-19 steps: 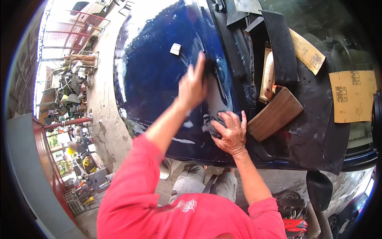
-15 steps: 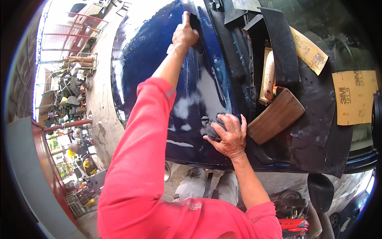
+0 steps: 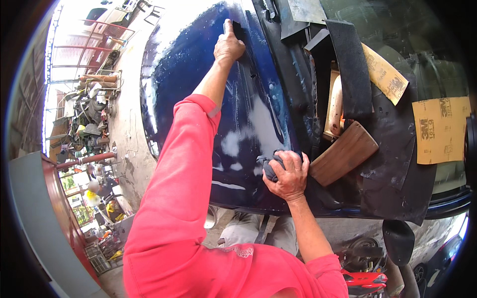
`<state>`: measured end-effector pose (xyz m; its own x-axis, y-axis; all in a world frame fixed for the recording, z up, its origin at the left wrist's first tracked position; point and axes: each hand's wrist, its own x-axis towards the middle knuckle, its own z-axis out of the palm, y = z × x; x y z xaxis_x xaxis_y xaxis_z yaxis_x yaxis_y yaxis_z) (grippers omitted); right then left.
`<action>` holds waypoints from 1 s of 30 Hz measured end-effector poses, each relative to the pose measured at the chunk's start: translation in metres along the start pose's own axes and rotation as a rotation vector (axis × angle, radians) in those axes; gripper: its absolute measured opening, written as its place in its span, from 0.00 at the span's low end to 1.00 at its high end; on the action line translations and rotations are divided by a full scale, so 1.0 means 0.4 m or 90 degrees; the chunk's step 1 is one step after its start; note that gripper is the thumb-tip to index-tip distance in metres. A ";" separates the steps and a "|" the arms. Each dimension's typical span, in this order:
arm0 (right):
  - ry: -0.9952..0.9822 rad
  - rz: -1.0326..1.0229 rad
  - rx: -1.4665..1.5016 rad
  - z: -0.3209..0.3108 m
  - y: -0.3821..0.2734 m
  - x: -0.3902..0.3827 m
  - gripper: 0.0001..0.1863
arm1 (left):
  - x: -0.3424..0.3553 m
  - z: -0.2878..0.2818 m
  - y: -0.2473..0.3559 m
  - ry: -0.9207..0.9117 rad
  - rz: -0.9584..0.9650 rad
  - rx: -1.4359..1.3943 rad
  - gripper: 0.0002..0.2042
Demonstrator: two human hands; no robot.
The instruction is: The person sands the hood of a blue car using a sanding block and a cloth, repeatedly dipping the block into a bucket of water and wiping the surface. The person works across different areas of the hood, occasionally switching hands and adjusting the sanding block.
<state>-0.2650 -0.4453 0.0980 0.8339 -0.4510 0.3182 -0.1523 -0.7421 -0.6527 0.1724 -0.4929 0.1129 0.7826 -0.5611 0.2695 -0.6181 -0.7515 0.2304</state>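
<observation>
My left hand (image 3: 228,47) reaches across the dark blue car hood (image 3: 184,84). Its index finger stretches along a dark flat sanding pad (image 3: 237,31) pressed on the paint; the palm hides most of the pad. Closer to me, my right hand (image 3: 290,180) grips a bunched dark grey cloth (image 3: 268,168) resting on the hood near its rear corner. Whitish, wet-looking streaks and bare-looking patches (image 3: 261,119) lie between the two hands.
Right of my right hand, a brown wooden block (image 3: 345,154) leans by the windshield base. Black sheets (image 3: 387,149), a dark strip (image 3: 349,69) and tan sandpaper sheets (image 3: 441,130) lie over the glass. A side mirror (image 3: 399,242) juts out nearby. Clutter (image 3: 92,114) lines the left wall.
The view has shifted slightly, so the car's things sit lower. My right hand and the cloth have moved a little to the right; my left hand stays on the pad at nearly the same spot.
</observation>
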 end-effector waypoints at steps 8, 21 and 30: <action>-0.030 0.007 -0.003 -0.007 -0.006 0.002 0.23 | -0.735 -0.223 0.131 -0.190 0.110 -0.125 0.45; -0.018 0.008 -0.012 -0.004 -0.007 0.000 0.23 | -0.562 -0.206 0.116 -0.070 0.199 -0.172 0.47; -0.015 -0.008 -0.037 0.007 0.004 -0.001 0.24 | 0.153 0.030 -0.044 -0.044 0.009 -0.041 0.42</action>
<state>-0.2640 -0.4448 0.0948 0.8482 -0.4301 0.3092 -0.1718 -0.7755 -0.6076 0.2321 -0.5181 0.1142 0.7753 -0.5960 0.2090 -0.6313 -0.7203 0.2876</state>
